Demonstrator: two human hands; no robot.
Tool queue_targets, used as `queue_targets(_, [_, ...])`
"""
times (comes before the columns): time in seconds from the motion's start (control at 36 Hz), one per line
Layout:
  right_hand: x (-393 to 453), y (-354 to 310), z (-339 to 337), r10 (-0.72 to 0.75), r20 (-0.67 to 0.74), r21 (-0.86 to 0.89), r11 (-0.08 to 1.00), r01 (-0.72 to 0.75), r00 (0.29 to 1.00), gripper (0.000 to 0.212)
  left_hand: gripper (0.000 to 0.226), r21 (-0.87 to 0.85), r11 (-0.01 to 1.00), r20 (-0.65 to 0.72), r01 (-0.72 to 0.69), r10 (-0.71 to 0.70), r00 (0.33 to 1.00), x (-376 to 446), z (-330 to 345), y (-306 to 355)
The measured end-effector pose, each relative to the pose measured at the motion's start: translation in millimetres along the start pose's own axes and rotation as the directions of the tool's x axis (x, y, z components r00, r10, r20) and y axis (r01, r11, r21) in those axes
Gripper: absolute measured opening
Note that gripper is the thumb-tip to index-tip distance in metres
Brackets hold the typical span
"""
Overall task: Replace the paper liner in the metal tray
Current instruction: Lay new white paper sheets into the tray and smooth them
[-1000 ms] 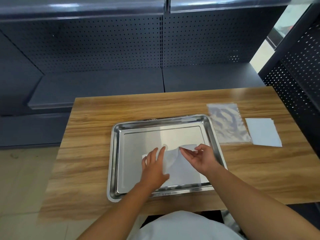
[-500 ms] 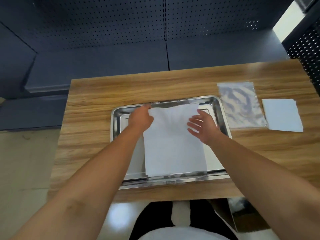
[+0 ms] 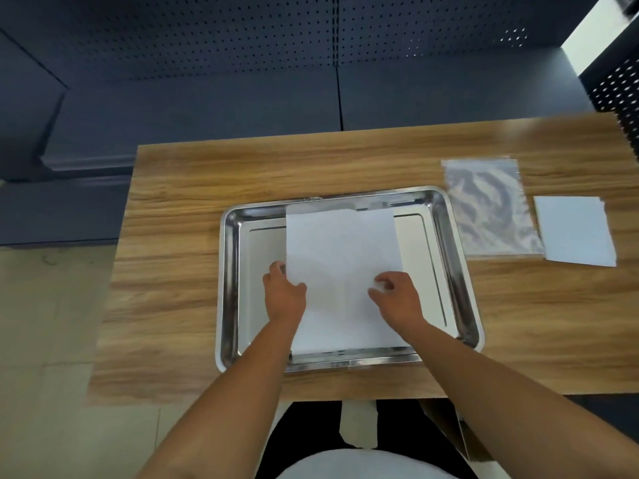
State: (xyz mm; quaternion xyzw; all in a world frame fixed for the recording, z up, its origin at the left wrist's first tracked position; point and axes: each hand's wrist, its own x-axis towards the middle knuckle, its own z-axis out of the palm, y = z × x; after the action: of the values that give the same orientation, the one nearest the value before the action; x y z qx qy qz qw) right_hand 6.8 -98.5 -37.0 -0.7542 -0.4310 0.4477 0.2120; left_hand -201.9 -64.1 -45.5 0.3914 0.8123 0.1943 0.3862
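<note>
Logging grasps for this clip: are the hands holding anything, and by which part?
The left hand is at the paper liner's left edge, the right hand on its right side; whether either actually grips it cannot be told.

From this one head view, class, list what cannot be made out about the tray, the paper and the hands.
- Tray floor under the white sheet: covered, any older liner unseen.
- Left hand fingertips at the sheet's edge: curled under, grip unclear.
- Right hand: pressing or pinching, unclear.
- Clear bag contents: blurred by glare.
- Paper stack: sheet count too fine.
</note>
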Motion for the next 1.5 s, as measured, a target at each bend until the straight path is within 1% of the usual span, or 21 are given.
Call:
queue_targets(0.08, [-1.4,-0.4,-0.3,-0.009,0.012,-0.014,1.000,0.009,1.000,0.025,0.044,0.001,1.000,-0.073,0.008,-0.008,0.997,-7.8,3.9,-4.2])
queue_targets(0.19, [0.3,-4.1,-2.8,0.026,0.032,0.009,1.000,-0.026,0.999,0.025,0.026,-0.006,1.000,-0.149,-0.008,0.007,0.989,-12.9,3.3,-4.2])
queue_targets(0.28, [1.1,-6.6,-4.0,0.046,0.037,0.033,0.998,-0.047,0.998,0.024,0.021,-0.062,0.998,-0.164,0.012,-0.022,0.986,-14.8,-0.8,-0.5])
queue_targets(0.36, [0.1,-11.3,-3.1,0.060,0.044,0.045,0.997,-0.062,0.997,0.027,0.022,-0.217,0.976,-0.108,-0.024,0.001,0.994,-21.2,-2.2,5.5])
queue_targets(0.44, [-2.9,-24.3,-0.6,0.079,0.039,0.108,0.991,-0.082,0.996,0.037,0.025,-0.324,0.938,-0.034,-0.119,0.115,0.993,-38.9,-0.7,17.8])
queue_targets(0.5, [-4.2,-37.7,1.3,0.098,0.062,0.177,0.978,-0.108,0.993,0.040,0.024,-0.376,0.915,0.019,-0.144,0.163,0.986,-52.5,3.7,25.8])
queue_targets(0.61, [-2.3,-58.7,2.4,0.092,0.125,0.345,0.929,-0.131,0.988,0.032,0.023,-0.401,0.900,0.094,-0.170,0.225,0.970,-75.2,19.2,38.0])
queue_targets(0.69, [0.3,-65.8,0.6,0.100,0.103,0.378,0.916,-0.132,0.990,0.022,0.021,-0.407,0.897,0.125,-0.172,0.241,0.962,-86.8,30.6,47.9])
queue_targets(0.75, [2.7,-63.9,-2.6,0.107,0.051,0.328,0.937,-0.118,0.993,0.031,0.019,-0.428,0.891,0.145,-0.154,0.236,0.961,-90.6,37.7,53.4])
queue_targets(0.83, [5.5,-54.1,-9.7,0.110,-0.039,0.241,0.966,-0.097,0.993,0.020,0.016,-0.468,0.871,0.177,-0.152,0.260,0.949,-93.9,44.3,60.1])
queue_targets(0.89, [6.8,-47.4,-16.5,0.135,-0.084,0.212,0.971,-0.115,0.987,0.020,0.011,-0.439,0.875,0.122,-0.205,0.284,0.951,-91.5,43.2,61.0])
queue_targets(0.94, [8.3,-41.2,-26.2,0.147,-0.138,0.189,0.975,-0.119,0.980,0.021,0.010,-0.388,0.886,0.009,-0.254,0.279,0.960,-80.9,38.2,54.8])
queue_targets(1.0, [10.8,-35.2,-37.2,0.141,-0.194,0.166,0.980,-0.109,0.971,0.022,0.014,-0.305,0.925,-0.076,-0.225,0.212,0.974,-60.5,32.0,40.0])
queue_targets(1.06, [13.1,-27.9,-48.6,0.099,-0.229,0.117,0.990,-0.073,0.968,0.024,0.028,-0.170,0.981,-0.118,-0.095,0.075,0.990,-36.4,24.4,23.0])
queue_targets(1.11, [13.8,-23.5,-60.8,0.044,-0.243,0.017,0.999,-0.041,0.969,0.023,0.047,0.021,0.999,-0.133,0.034,-0.030,0.991,-16.1,16.1,10.4])
queue_targets(1.17, [14.7,-21.7,-72.7,0.003,-0.276,-0.098,0.995,-0.031,0.961,0.029,0.060,0.182,0.980,-0.124,0.080,-0.058,0.991,-3.9,11.9,4.8])
queue_targets(1.22, [16.4,-20.3,-80.8,-0.019,-0.307,-0.187,0.982,-0.041,0.952,0.040,0.063,0.263,0.961,-0.121,0.085,-0.055,0.991,1.8,11.9,5.2])
queue_targets(1.28, [16.7,-17.7,-87.1,-0.037,-0.306,-0.238,0.970,-0.039,0.951,0.046,0.055,0.306,0.950,-0.100,0.059,-0.030,0.995,3.8,17.0,9.7])
queue_targets(1.33, [16.8,-13.4,-91.3,-0.064,-0.290,-0.274,0.962,-0.018,0.955,0.049,0.037,0.312,0.950,-0.057,0.026,-0.008,0.998,5.0,22.8,13.4])
queue_targets(1.39, [16.0,-9.7,-93.6,-0.103,-0.249,-0.316,0.949,0.020,0.963,0.057,0.024,0.271,0.962,-0.029,0.033,-0.026,0.999,5.1,26.8,15.2])
queue_targets(1.5, [12.6,-9.3,-96.4,-0.145,-0.155,-0.378,0.923,0.077,0.977,0.072,0.011,0.130,0.991,0.001,0.031,-0.031,1.000,1.9,22.2,16.8])
